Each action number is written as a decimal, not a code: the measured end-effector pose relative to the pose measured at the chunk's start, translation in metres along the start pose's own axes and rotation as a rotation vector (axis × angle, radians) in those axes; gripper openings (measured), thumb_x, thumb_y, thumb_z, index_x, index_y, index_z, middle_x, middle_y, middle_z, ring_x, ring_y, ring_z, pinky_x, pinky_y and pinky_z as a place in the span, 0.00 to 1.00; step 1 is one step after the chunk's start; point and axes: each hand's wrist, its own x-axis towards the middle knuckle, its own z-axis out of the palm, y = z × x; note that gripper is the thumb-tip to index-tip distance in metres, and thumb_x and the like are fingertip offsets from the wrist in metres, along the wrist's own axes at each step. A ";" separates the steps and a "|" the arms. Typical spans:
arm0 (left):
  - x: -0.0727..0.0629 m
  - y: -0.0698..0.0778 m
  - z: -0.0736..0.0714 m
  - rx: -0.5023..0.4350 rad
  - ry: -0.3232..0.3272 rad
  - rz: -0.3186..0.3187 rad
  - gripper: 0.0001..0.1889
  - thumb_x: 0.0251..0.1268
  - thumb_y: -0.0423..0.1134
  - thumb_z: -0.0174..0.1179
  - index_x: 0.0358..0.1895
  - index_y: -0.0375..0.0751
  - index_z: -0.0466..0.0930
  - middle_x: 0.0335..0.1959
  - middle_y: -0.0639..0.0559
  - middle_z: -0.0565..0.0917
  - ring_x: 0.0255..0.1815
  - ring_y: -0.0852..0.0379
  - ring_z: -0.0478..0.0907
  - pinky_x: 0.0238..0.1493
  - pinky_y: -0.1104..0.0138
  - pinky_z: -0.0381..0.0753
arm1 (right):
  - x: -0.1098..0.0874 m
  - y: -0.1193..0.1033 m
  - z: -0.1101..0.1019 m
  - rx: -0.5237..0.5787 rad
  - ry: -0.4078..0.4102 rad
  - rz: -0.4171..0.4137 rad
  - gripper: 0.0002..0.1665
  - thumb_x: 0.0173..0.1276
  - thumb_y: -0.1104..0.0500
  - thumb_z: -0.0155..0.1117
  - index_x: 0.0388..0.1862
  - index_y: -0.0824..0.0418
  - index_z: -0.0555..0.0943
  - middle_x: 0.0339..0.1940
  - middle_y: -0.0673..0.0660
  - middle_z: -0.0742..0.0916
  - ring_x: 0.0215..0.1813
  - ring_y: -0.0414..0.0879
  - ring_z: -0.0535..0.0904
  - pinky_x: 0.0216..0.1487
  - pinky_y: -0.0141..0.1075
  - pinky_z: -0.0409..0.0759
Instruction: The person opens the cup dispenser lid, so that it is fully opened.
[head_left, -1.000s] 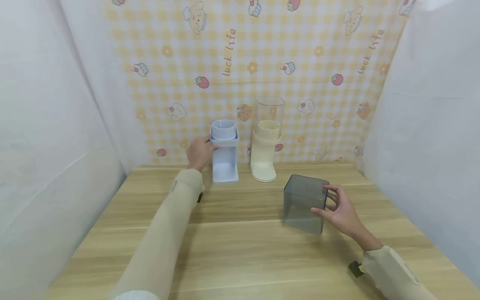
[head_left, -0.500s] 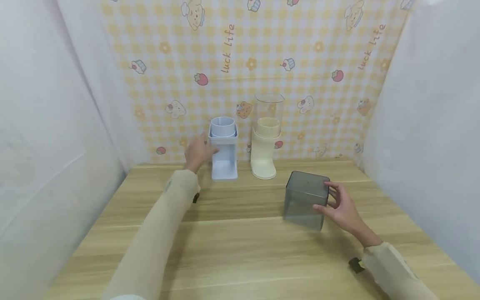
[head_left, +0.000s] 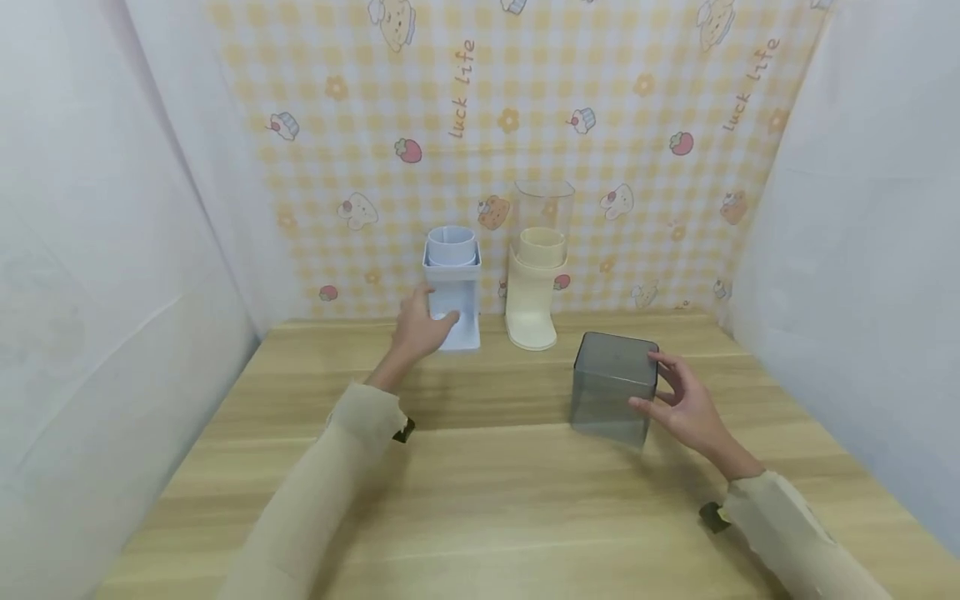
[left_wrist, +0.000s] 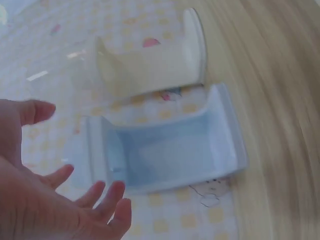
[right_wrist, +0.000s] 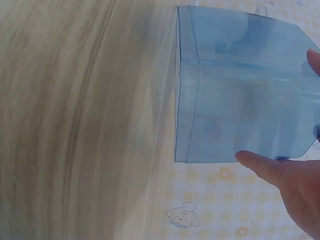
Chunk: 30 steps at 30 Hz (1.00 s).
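Note:
A light-blue stand [head_left: 467, 307] with a round cup-like collar on top is upright at the back of the table. My left hand [head_left: 422, 327] is in front of its left side, fingers spread and holding nothing. In the left wrist view the stand's hollow front [left_wrist: 165, 150] lies beyond the fingertips. At the right, my right hand [head_left: 692, 410] grips a smoky see-through square container [head_left: 611, 396] by its right side, thumb in front and fingers behind. The container's flat closed face is uppermost. In the right wrist view its clear wall [right_wrist: 240, 110] looks bluish.
To the right of the blue stand is a cream stand [head_left: 530, 300] with a clear tall container [head_left: 543, 200] on top. A checked cloth [head_left: 337, 158] hangs behind the wood-grain table [head_left: 510, 500]. White curtains [head_left: 847, 208] close off both sides.
My left hand has come off the blue stand's top rim and moved down and slightly right, its fingers opening. The right hand keeps its grip on the container, almost still.

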 end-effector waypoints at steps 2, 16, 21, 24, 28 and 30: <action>-0.009 0.007 -0.001 -0.021 -0.037 0.035 0.38 0.63 0.48 0.63 0.72 0.34 0.61 0.68 0.30 0.66 0.65 0.33 0.67 0.62 0.42 0.70 | 0.001 0.001 0.000 0.008 -0.005 -0.001 0.45 0.57 0.73 0.73 0.69 0.74 0.60 0.76 0.74 0.57 0.73 0.75 0.55 0.52 0.20 0.74; -0.077 0.002 -0.012 -0.081 -0.262 0.043 0.34 0.65 0.45 0.63 0.72 0.41 0.63 0.71 0.35 0.66 0.65 0.31 0.67 0.57 0.42 0.74 | -0.009 -0.001 -0.007 -0.116 -0.041 0.022 0.39 0.63 0.68 0.71 0.71 0.70 0.66 0.77 0.76 0.55 0.68 0.79 0.61 0.53 0.45 0.81; -0.090 -0.005 -0.012 -0.094 -0.297 0.062 0.32 0.65 0.43 0.63 0.71 0.41 0.65 0.71 0.35 0.65 0.65 0.31 0.67 0.56 0.41 0.76 | -0.013 -0.019 0.000 -0.385 0.016 -0.006 0.38 0.63 0.61 0.73 0.69 0.66 0.69 0.74 0.80 0.59 0.66 0.82 0.61 0.51 0.72 0.71; -0.095 -0.007 -0.013 -0.089 -0.306 0.078 0.31 0.66 0.41 0.63 0.71 0.40 0.65 0.70 0.33 0.65 0.65 0.30 0.67 0.56 0.41 0.76 | -0.010 -0.029 0.010 -0.519 0.096 -0.057 0.37 0.59 0.59 0.76 0.65 0.67 0.73 0.70 0.80 0.65 0.65 0.82 0.63 0.48 0.73 0.72; -0.099 -0.009 -0.013 -0.107 -0.301 0.079 0.30 0.66 0.40 0.63 0.70 0.40 0.65 0.70 0.34 0.66 0.65 0.31 0.67 0.56 0.41 0.76 | -0.003 -0.030 0.018 -0.533 0.174 -0.047 0.33 0.57 0.57 0.77 0.59 0.67 0.78 0.67 0.77 0.70 0.63 0.79 0.66 0.47 0.70 0.73; -0.102 -0.009 -0.013 -0.116 -0.303 0.088 0.30 0.66 0.40 0.63 0.70 0.40 0.66 0.70 0.35 0.67 0.64 0.31 0.68 0.56 0.42 0.76 | -0.002 -0.028 0.019 -0.518 0.188 -0.020 0.31 0.57 0.56 0.78 0.57 0.67 0.80 0.67 0.76 0.71 0.64 0.78 0.66 0.49 0.70 0.72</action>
